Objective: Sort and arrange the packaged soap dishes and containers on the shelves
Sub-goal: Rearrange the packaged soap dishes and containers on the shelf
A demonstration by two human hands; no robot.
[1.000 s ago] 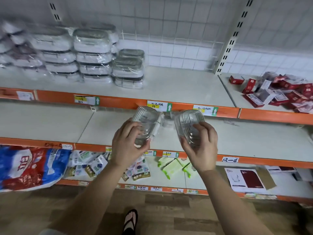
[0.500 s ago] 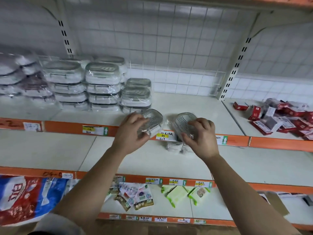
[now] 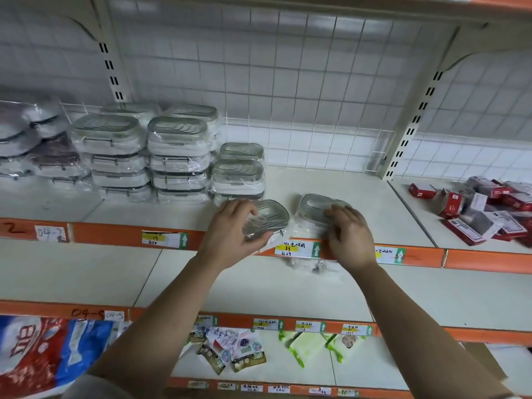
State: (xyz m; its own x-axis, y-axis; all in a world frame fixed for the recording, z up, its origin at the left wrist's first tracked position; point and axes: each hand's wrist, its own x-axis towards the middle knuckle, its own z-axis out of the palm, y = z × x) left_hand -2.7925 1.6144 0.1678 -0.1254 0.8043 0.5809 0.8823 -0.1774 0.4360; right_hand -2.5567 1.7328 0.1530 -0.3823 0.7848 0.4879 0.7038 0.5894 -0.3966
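Observation:
Two clear soap dishes in plastic wrap are at the front of the upper shelf (image 3: 331, 182). My left hand (image 3: 233, 231) grips the left soap dish (image 3: 272, 217), which is tilted over the shelf's orange edge. My right hand (image 3: 349, 234) holds the right soap dish (image 3: 319, 207), which lies on the shelf surface. Just left of them stand stacks of wrapped lidded containers (image 3: 175, 156), with a short stack (image 3: 239, 174) nearest my left hand.
Red boxes (image 3: 486, 208) lie piled on the upper shelf at the right, past a divider. A small clear packet (image 3: 313, 266) lies on the middle shelf (image 3: 288, 286). Sachets (image 3: 230, 349), green packs (image 3: 305, 345) and a red-and-blue bag (image 3: 43, 355) fill the lower shelf.
Both hands have lifted the two soap dishes from in front of the middle shelf up to the upper shelf. The right dish has come down onto the shelf.

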